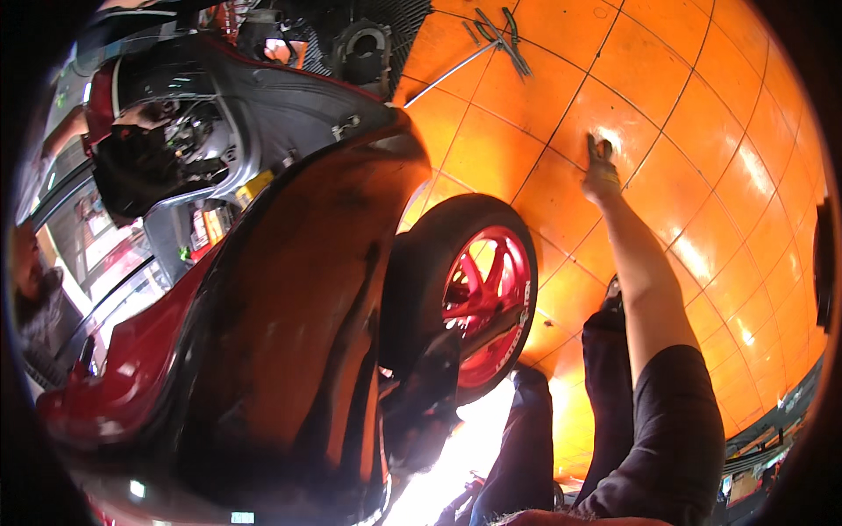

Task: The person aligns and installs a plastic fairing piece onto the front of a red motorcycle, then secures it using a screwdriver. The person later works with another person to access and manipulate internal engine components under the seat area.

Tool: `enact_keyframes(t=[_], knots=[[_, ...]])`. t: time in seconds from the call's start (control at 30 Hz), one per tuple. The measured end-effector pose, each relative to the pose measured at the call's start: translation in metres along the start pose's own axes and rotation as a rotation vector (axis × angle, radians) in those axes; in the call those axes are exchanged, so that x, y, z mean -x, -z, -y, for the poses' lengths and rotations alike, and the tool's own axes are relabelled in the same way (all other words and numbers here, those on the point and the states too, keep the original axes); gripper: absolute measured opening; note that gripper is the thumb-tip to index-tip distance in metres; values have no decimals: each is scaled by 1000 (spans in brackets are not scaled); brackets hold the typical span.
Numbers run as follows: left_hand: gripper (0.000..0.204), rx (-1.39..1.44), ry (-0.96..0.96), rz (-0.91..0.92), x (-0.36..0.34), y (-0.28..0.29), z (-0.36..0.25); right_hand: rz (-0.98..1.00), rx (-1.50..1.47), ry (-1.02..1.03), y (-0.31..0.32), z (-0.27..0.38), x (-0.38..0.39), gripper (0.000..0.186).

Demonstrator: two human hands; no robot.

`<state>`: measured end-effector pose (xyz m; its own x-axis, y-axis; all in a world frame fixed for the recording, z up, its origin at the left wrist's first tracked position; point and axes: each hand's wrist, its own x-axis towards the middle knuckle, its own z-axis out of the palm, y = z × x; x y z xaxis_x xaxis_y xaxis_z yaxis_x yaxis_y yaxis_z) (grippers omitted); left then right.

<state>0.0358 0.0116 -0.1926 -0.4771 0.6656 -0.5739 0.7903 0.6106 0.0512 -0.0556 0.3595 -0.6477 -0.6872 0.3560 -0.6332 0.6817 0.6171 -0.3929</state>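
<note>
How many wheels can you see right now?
1. The wheel with red spokes and a black tire is near the middle, just right of the big shiny dark panel. Others may be hidden behind that panel.

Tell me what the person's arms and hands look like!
The right arm wears a short, dark fabric sleeve, leaving the forearm bare. The ungloved right hand has a small yellowish patch at its base, too blurry to say whether it's a band. The left hand can't be made out here.

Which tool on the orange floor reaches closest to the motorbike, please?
The long silver rod: its end nears the motorbike; the other tools lie farther away.
</note>
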Motion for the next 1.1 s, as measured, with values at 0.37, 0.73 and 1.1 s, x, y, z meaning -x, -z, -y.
enact_keyframes(t=[0.37, 0.73, 1.1], knots=[[27, 214, 24, -147, 37, 27, -36, -42, -1049, -60, 188, -13, 425, 52], [31, 2809, -64, -485, 134, 231, -35, -346, -1383, 384, 342, 221, 677, 41], [22, 2773, -214, -763, 207, 213, 27, -441, -1393, 737, 272, 301, 721, 43]])
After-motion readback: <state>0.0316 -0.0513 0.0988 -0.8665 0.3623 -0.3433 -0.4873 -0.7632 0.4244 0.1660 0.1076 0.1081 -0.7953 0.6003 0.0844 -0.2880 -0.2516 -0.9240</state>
